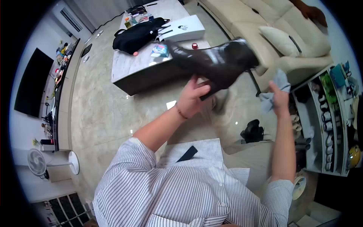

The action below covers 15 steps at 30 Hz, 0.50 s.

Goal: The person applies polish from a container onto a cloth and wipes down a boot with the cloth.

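Brown boot (227, 62), left hand (192, 99) gripping it, right hand (280, 100) clutching cloth (281, 80), box logo (183, 27) unclear

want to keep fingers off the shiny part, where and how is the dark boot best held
Probably by the heel end of the sole, from below: the dark boot is held with its toe toward picture left, underside low and glossy upper above. The left hand grips beneath it, leaving most of that upper uncovered.
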{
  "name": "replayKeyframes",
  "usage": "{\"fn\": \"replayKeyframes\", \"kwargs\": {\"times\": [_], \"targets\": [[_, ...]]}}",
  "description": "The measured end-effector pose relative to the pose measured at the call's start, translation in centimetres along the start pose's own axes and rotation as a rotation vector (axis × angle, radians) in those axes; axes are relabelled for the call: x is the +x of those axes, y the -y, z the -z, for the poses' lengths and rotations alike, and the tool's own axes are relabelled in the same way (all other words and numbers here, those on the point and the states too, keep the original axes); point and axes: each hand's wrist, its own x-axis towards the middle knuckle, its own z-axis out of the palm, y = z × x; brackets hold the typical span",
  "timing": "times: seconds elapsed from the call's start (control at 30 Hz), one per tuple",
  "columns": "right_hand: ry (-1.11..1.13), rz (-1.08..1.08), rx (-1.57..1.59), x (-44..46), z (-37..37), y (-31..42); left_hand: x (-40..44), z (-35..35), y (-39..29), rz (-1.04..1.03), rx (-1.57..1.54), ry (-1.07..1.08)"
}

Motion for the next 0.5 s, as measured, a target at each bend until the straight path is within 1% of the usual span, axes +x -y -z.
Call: {"fn": "replayKeyframes", "kwargs": {"times": [0.03, 0.07, 0.1, 0.13, 0.17, 0.2, 0.27, 0.3, 0.37, 0.4, 0.43, 0.5], "targets": [[0.018, -0.034, -0.1, 0.6, -1.5, -1.6, -0.9, 1.4, -0.9, -0.105, 0.071, -0.069], [0.103, 0.066, -0.195, 1.3, -3.3, -2.7, -1.8, 2.3, -2.0, -0.204, 0.111, -0.173], [0.185, 0.112, -0.242, 1.4, -5.6, -3.0, -2.3, 3.5, -2.9, -0.223, 0.094, -0.177], [0.265, 0.161, -0.285, 1.4, -7.8, -3.2, -2.5, 4.9, -3.6, -0.279, 0.098, -0.296], [0.338, 0.166, -0.274, 1.4, -10.1, -3.0, -2.8, 6.2, -4.4, -0.334, 0.105, -0.414], [0.347, 0.17, -0.287, 1.9, -12.2, -2.7, -3.2, 7.1, -5.5, -0.344, 0.092, -0.419], [0.466, -0.163, -0.531, 3.6, -16.5, -2.2, -3.9, 9.2, -7.7, -0.407, 0.162, -0.502], [0.466, -0.17, -0.537, 4.5, -18.9, -2.8, -4.2, 10.8, -8.6, -0.403, 0.156, -0.507], [0.401, 0.11, -0.817, 6.9, -23.5, -5.3, -4.3, 13.9, -9.7, -0.458, 0.258, -0.622], [0.426, 0.528, -0.84, 8.2, -25.9, -6.4, -4.5, 14.7, -10.6, -0.449, 0.237, -0.661], [0.43, 0.519, -0.846, 9.5, -28.1, -7.4, -4.8, 15.8, -11.0, -0.441, 0.232, -0.667], [0.432, 0.548, -0.934, 12.5, -33.2, -8.9, -4.7, 18.3, -11.9, -0.469, 0.161, -0.756]]}}
